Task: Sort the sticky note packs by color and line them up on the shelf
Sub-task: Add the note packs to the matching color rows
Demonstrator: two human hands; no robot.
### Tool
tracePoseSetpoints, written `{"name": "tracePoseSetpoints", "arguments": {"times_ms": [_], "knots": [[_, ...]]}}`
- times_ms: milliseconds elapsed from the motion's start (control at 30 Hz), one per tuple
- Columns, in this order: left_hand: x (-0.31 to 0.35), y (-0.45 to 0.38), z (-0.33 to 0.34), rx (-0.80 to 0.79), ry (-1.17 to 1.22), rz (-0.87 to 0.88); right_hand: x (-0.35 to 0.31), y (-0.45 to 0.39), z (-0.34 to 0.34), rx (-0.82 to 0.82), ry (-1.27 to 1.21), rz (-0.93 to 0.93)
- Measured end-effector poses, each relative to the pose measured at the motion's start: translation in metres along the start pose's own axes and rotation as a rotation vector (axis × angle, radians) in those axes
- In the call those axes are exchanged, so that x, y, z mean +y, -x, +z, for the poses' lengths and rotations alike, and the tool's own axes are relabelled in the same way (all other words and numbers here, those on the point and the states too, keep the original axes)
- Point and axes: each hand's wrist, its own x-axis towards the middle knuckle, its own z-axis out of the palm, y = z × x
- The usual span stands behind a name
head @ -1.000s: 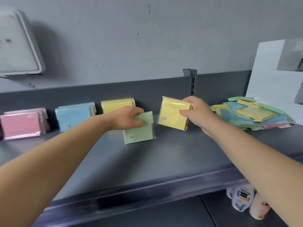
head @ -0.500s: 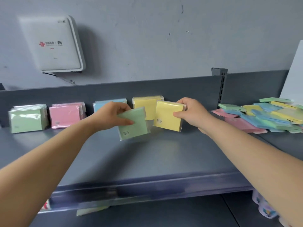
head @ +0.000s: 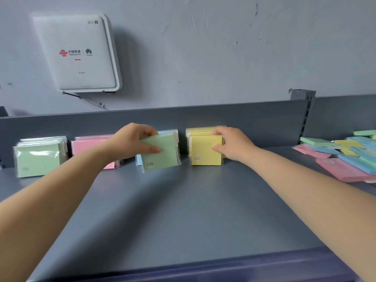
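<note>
My left hand (head: 134,142) grips a green pack (head: 162,154) by its upper left corner, tilted in front of the blue row (head: 138,159). My right hand (head: 232,144) holds a yellow pack (head: 204,151) upright on the shelf (head: 193,210), against the front of the yellow row (head: 198,130). Along the back panel, from the left, stand a green row (head: 37,157), a pink row (head: 89,144), the mostly hidden blue row and the yellow row. A mixed heap of unsorted packs (head: 345,153) lies at the right.
A white wifi box (head: 78,52) hangs on the grey wall above the left side. A slotted upright post (head: 304,115) splits the back panel near the heap. The shelf's front lip (head: 203,271) runs along the bottom.
Both hands moved left along the shelf. The yellow pack came down from the air and now stands against the yellow row. The green pack now sits in front of the blue row.
</note>
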Motion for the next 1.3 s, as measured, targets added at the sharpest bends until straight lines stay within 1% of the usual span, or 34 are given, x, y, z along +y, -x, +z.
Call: {"name": "tracePoseSetpoints", "arguments": {"times_ms": [67,133,333,467,533,600,667,733,800,867,933,1033,1167,1300], "knots": [[-0.006,-0.005,-0.004,-0.009,-0.002,0.014,-0.002,-0.004,0.002,0.041,0.178,-0.026],[-0.012,-0.008,-0.007,-0.020,-0.004,0.026,-0.003,-0.007,0.004,0.082,0.283,-0.063],[-0.024,-0.012,-0.012,-0.037,-0.027,0.057,-0.010,-0.011,0.015,0.161,0.434,-0.022],[-0.024,-0.004,-0.015,-0.046,-0.058,0.072,-0.018,-0.007,0.013,0.178,0.455,0.015],[-0.021,0.004,-0.019,-0.043,-0.066,0.071,-0.024,-0.003,0.010,0.187,0.420,0.008],[-0.018,0.016,-0.023,-0.032,-0.072,0.067,-0.033,0.005,0.006,0.200,0.328,-0.021],[-0.015,0.032,-0.026,-0.029,-0.064,0.055,-0.047,0.016,0.004,0.206,0.181,-0.068],[-0.011,0.051,-0.029,-0.038,-0.061,0.036,-0.068,0.030,0.006,0.189,-0.037,-0.112],[-0.008,0.071,-0.035,-0.043,-0.074,0.014,-0.092,0.047,0.011,0.095,-0.293,-0.151],[-0.006,0.091,-0.040,-0.049,-0.080,-0.002,-0.117,0.065,0.018,-0.028,-0.429,-0.208],[-0.005,0.110,-0.046,-0.059,-0.063,-0.011,-0.140,0.080,0.027,-0.109,-0.439,-0.270],[-0.010,0.136,-0.056,-0.059,-0.071,-0.026,-0.170,0.094,0.040,-0.154,-0.406,-0.323],[-0.026,0.162,-0.074,-0.036,-0.102,-0.068,-0.198,0.101,0.056,-0.194,-0.448,-0.311],[-0.062,0.181,-0.101,-0.011,-0.072,-0.133,-0.225,0.098,0.072,-0.190,-0.434,-0.297]]}}
